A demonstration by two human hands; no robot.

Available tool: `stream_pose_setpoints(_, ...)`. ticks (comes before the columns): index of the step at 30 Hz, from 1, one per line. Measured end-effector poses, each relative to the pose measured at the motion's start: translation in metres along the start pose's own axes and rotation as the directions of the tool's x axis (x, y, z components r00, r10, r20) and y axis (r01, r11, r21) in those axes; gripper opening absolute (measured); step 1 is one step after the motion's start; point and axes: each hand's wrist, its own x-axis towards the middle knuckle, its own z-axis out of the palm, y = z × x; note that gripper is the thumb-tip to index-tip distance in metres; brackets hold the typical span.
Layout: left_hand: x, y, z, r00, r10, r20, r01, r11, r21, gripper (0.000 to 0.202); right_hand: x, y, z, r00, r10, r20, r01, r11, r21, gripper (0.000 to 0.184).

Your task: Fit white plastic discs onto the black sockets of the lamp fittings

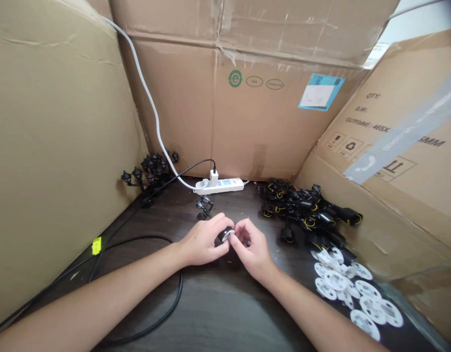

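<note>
Head view, hands together low at centre over a dark wood-grain table (pixel 214 313). Left hand (pixel 201 239) curled, nearly closed, fingers wrapped around a small black cylindrical part with a white disc at its end (pixel 225 235). Right hand (pixel 251 247) partly open, thumb and fingers pinched at the white disc's edge; firmness of grip cannot be told. Just ahead of the hands, a small cluster of black plastic fittings (pixel 204 207). To the right, a heap of black parts with yellow wire loops (pixel 306 208), and nearer, scattered flat white round discs (pixel 337 283). Far left, more black fittings (pixel 151 170) against brown corrugated cardboard walls (pixel 243 117). A white power strip (pixel 220 186) sits at the back. A black cable (pixel 181 293) loops across the table under the left forearm.
</note>
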Motion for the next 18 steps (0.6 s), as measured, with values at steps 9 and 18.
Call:
stream_pose_setpoints(9, -0.0012, 0.0002, 0.0003, 1.000, -0.005, 0.010, 0.005, 1.000, 0.000, 0.017, -0.0016, -0.0034, -0.0016, 1.000, -0.017, -0.022, 0.017, 1.000, 0.000, 0.012)
stream_pose_setpoints(18, -0.0010, 0.0020, -0.0015, 1.000, -0.007, 0.003, 0.007, 1.000, 0.002, 0.019, 0.0002, -0.0001, -0.0026, 0.999, 0.037, 0.030, -0.038, 0.999, 0.033, 0.018)
